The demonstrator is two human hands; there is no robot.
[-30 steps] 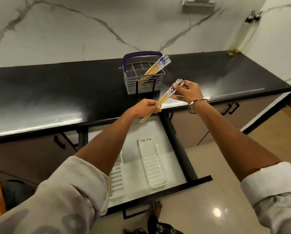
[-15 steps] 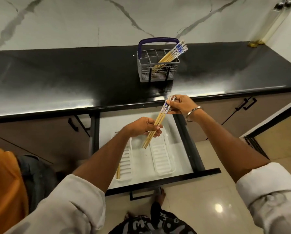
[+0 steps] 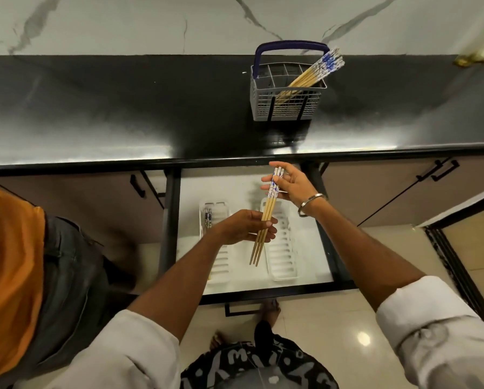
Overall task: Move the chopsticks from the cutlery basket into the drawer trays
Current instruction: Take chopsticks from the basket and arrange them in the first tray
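While left grip (image 3: 245,226) pinches chopsticks (image 3: 266,217) mid-shaft (patterned tops up), right grip (image 3: 292,185) pinches tops.

A white marble wall (image 3: 123,21) with grey veins runs along the far side. Below it a glossy black countertop (image 3: 123,108) spans the scene from left to right, catching a pale band of light near its front edge. Under the countertop are brown cabinet doors (image 3: 403,189) with black handles (image 3: 438,171). The floor (image 3: 333,327) is polished cream tile, with a bright spot of lamp light (image 3: 363,338) reflected near the right. At the far right a dark door frame (image 3: 459,276) borders another tiled floor.
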